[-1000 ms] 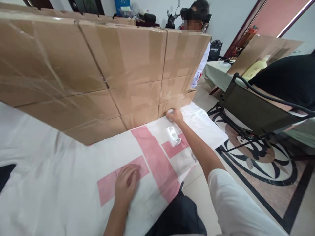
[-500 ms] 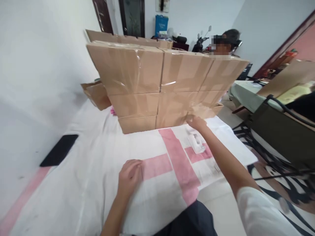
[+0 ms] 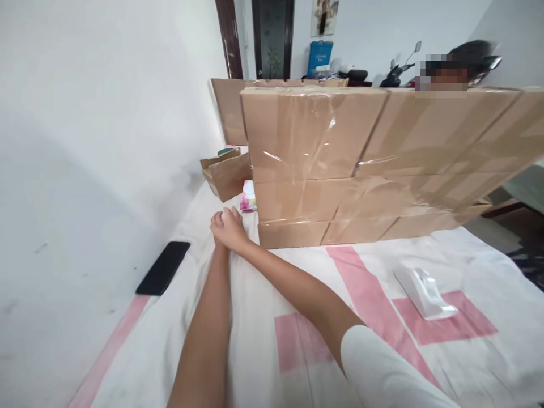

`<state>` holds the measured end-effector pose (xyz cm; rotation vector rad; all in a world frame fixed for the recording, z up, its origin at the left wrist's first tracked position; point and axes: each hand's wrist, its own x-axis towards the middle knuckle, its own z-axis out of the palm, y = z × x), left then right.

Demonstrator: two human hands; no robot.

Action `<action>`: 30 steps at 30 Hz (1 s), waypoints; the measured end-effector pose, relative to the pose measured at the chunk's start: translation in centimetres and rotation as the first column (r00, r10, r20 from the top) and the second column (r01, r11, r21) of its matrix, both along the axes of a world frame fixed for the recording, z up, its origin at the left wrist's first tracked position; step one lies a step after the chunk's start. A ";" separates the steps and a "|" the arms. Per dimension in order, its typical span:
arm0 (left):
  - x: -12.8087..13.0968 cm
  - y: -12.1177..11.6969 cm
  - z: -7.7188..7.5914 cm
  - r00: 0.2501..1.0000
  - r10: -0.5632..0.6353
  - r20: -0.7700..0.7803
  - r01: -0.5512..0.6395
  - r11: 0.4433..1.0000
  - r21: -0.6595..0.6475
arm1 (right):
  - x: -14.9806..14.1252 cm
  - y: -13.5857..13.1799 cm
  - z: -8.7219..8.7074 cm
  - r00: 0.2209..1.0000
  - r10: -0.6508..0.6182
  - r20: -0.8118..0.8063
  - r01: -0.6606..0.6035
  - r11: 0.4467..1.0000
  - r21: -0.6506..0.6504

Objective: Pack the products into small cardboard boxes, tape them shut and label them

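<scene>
A wall of taped brown cardboard boxes (image 3: 306,136) stands upright on the white and pink cloth (image 3: 365,357). At its lower left corner my two hands meet, just left of the boxes and a little apart from them. My right hand (image 3: 232,231) reaches across with curled fingers, closed; whatever may be in them is too small to make out. Behind it, my left hand (image 3: 216,226) is mostly covered, and only some bent fingers show. A white tape dispenser (image 3: 427,294) lies on the cloth to the right. Beyond my hands sits a pink and white packet (image 3: 248,196).
A black phone (image 3: 164,268) lies by the white wall (image 3: 106,141) at left. An open cardboard box (image 3: 229,175) sits behind my hands, with another cardboard sheet (image 3: 229,110) standing further back. Past the boxes, a person's head (image 3: 471,56) shows.
My right hand has left the lower right of the boxes and come across to the left, beside my left hand, which has moved forward. The view has turned left.
</scene>
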<state>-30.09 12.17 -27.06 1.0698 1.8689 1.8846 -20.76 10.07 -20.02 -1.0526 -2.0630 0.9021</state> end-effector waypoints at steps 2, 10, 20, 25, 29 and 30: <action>-0.9 0.2 -1.5 0.994 0.095 0.045 -0.094 0.995 -0.009 | -1.8 1.9 -1.0 0.979 -0.203 -0.032 0.204 0.978 0.033; -2.7 0.5 -3.9 0.960 0.219 0.176 -0.224 0.974 0.008 | -1.6 5.8 -4.2 0.914 -0.406 -0.010 0.405 0.913 -0.051; -2.0 0.1 -3.0 0.970 0.203 0.131 -0.206 0.979 0.006 | -2.5 8.2 -7.6 0.854 -0.513 -0.085 0.506 0.857 -0.098; -1.7 -0.7 -2.3 0.973 0.228 0.050 -0.229 0.973 0.022 | -2.1 7.6 -6.7 0.848 -0.528 0.034 0.528 0.838 -0.137; -3.3 2.0 0.8 0.970 0.240 -0.040 -0.236 0.967 0.092 | -2.1 7.6 -6.8 0.855 -0.510 -0.096 0.483 0.850 -0.210; -4.1 3.5 1.9 0.974 0.214 -0.072 -0.206 0.973 0.107 | -2.2 7.7 -7.1 0.852 -0.504 -0.143 0.469 0.855 -0.219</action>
